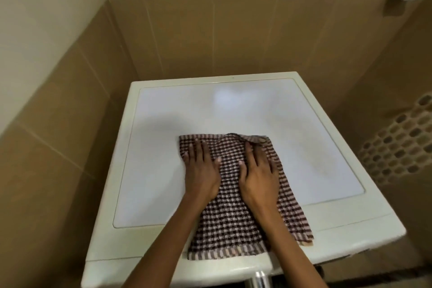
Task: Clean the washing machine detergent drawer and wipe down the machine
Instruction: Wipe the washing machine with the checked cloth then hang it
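Nearest, under the front lip: a shiny metal cylinder (pixel 259 279), cut off by the frame, purpose unclear. Just beyond, two bare forearms reaching up over the front edge of the washing machine (pixel 149 194).

On the lid, slightly right of centre: a brown-and-pink checked cloth (pixel 233 217), laid out nearly flat. Near hem overhanging the front strip of the lid; far right corner rumpled and folded over.

Pressed onto the far half of the cloth, side by side but apart: left hand (pixel 202 170) and right hand (pixel 258 170), both palm-down, fingers straight and slightly spread, pinching nothing. Right fingertips close to the folded corner.

Probably the wipe-down step. To do it well:
- Press evenly through flat palms and slide the cloth as one sheet, in overlapping passes from front to back.
- Flatten the folded corner first, to avoid a missed streak.
- Cover the left side and far strip of the panel, both beyond the cloth for now.
- Run along the raised cream rim and the groove round the inset panel, a likely trap for dust.
- Mind the overhanging hem; could bunch or drag off the front.

Look of the machine: cream body, paler glossy inset top with a soft reflection near the back, faint smudging at right. No sight of the detergent drawer or front face from here.

Farther off: a honeycomb-perforated basket (pixel 402 142) at right; brown tiled wall (pixel 210 30) behind.
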